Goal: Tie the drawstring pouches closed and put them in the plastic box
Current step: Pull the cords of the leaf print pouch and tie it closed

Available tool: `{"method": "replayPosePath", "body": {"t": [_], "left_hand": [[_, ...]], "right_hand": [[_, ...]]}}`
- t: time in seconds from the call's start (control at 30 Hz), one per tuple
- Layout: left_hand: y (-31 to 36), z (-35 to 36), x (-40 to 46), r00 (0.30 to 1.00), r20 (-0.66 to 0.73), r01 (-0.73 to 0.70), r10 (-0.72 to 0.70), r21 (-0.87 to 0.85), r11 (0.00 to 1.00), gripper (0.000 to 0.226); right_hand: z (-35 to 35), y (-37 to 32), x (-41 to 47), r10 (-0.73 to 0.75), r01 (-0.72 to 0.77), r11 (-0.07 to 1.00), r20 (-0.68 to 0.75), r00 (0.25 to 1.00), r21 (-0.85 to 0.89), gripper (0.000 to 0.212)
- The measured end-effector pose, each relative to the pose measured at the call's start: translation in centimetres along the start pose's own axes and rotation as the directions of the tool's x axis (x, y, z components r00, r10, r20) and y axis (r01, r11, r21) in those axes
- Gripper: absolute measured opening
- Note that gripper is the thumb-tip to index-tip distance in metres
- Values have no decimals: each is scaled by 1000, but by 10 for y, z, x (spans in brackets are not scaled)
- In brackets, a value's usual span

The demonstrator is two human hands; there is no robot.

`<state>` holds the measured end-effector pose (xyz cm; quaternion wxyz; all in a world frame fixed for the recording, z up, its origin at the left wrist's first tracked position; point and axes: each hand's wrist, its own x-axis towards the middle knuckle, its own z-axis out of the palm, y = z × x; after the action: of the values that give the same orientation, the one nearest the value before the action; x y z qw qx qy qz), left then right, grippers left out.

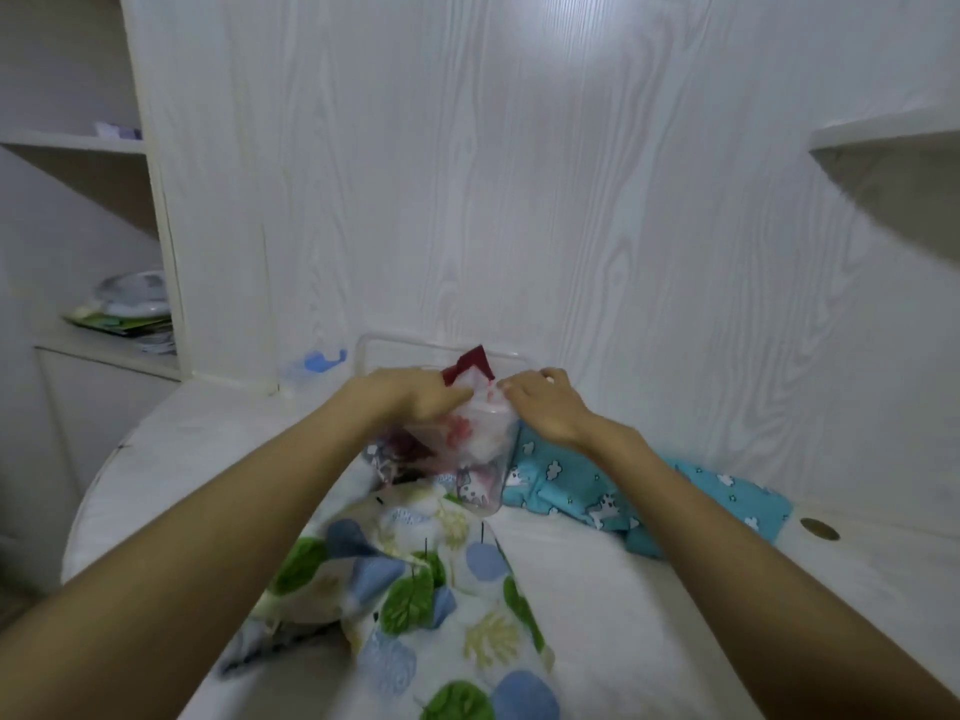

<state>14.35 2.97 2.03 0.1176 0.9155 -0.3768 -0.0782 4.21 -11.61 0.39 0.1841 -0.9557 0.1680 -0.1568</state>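
Note:
A clear plastic box (395,350) stands at the back of the white table, against the wall. Both my hands are over its front. My left hand (410,394) and my right hand (543,405) each pinch the top of a pale pouch (480,433) with red and pink patches, held between them at the box's near side. A dark red pouch (470,363) pokes up behind it, inside the box. A white pouch with green and blue leaf shapes (415,589) lies in front of me. A turquoise pouch with cloud print (576,485) lies to the right.
The white table (649,615) has a round brass grommet (820,530) at its right. A blue clip-like thing (319,362) sits left of the box. Shelves on the left hold a plate and papers (130,309). A shelf (883,137) juts out at upper right.

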Motion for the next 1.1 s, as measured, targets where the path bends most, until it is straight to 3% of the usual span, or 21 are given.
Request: {"method": "replayPosePath", "body": {"t": [0.07, 0.13, 0.17, 0.2, 0.27, 0.3, 0.37, 0.47, 0.53, 0.67, 0.8, 0.93, 1.03, 1.1], "left_hand": [[-1, 5, -19, 953, -285, -82, 106, 95, 992, 48], [-5, 13, -48, 789, -566, -217, 241, 111, 970, 33], [-8, 16, -63, 713, -647, -273, 269, 97, 957, 31], [-14, 20, -77, 681, -673, -303, 288, 99, 948, 31], [-25, 26, -103, 719, -627, -292, 300, 118, 949, 32], [-30, 28, -114, 781, -561, -249, 275, 125, 960, 36], [-38, 30, -128, 901, -385, -144, 202, 173, 974, 52], [-41, 38, -140, 981, -140, -77, 133, 348, 934, 64], [-37, 47, -141, 980, -88, -119, 177, 453, 883, 42], [-24, 40, -138, 959, -165, -142, 230, 422, 896, 20], [3, 10, -130, 923, -226, -272, 311, 185, 944, 13], [45, -11, -108, 901, -85, -432, 424, -132, 892, 10], [85, -15, -77, 911, -34, -405, 410, -253, 879, 14], [113, -8, -51, 917, -139, -398, 374, -269, 877, 17]], "right_hand": [[3, 1, -21, -8, 38, 969, -125, 992, 244, 39], [5, 5, -52, -10, 87, 947, -242, 970, 310, 38], [5, 5, -69, -14, 108, 943, -286, 958, 314, 37], [6, 6, -84, -8, 108, 940, -295, 955, 324, 35], [4, 4, -115, 50, 14, 927, -160, 986, 374, 30], [4, 3, -129, 99, -88, 920, -8, 995, 381, 33], [7, -1, -146, 188, -263, 928, 278, 942, 265, 58], [25, -8, -163, 213, -264, 961, 399, 892, 77, 68], [40, -10, -168, 176, -237, 965, 399, 900, 110, 57], [24, -7, -170, 134, -267, 889, 346, 929, 373, 23], [-32, 11, -168, 235, -271, 785, 136, 962, 557, 18], [-92, 31, -166, 267, -213, 725, 18, 964, 656, 20], [-128, 46, -166, 312, -224, 734, -26, 950, 641, 18], [-140, 60, -159, 353, -201, 792, -164, 921, 576, 19]]}}
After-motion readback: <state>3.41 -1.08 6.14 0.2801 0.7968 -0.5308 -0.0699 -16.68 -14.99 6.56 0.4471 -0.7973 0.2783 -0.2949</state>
